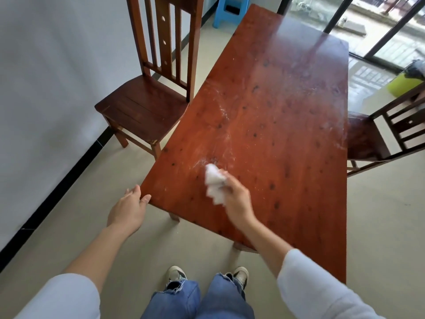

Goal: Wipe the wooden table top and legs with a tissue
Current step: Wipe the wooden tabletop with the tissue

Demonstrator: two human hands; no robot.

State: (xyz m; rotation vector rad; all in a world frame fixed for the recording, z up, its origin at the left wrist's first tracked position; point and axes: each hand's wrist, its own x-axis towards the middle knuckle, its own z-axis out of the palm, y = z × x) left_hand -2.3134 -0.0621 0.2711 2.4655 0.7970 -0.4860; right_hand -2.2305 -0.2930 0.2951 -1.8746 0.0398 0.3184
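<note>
A long reddish wooden table [287, 116] runs away from me, its top streaked with white dust and smears. My right hand [236, 199] grips a crumpled white tissue [215, 184] and presses it on the top near the front left part. The tissue looks blurred. My left hand [130, 208] is open, fingers apart, its thumb touching the table's near left corner. Two table legs [174, 217] show under the front edge.
A dark wooden chair [149, 104] stands against the table's left side by a white wall. Another chair [381, 137] sits at the right side. A blue plastic stool [231, 10] is at the far end. A green bucket [402, 84] and glass doors are far right.
</note>
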